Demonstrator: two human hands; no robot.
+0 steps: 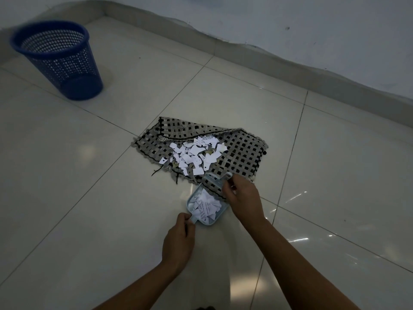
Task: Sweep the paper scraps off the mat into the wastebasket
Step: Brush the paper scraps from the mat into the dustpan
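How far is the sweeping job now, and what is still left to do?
Partly done. Some scraps already lie in the small dustpan, whose handle the left hand holds. The right hand holds a small brush at the mat's near edge. A large pile of scraps remains on the mat, and the blue wastebasket stands far off; nothing shows inside it.

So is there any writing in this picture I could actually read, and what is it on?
Nothing here can be read.
Paper scraps in the dustpan: faint lines of print on a few pieces, too small and blurred to make out.
Paper scraps on the mat: small dark marks, unreadable.
Wastebasket, mat, small brush: no label or brand visible.
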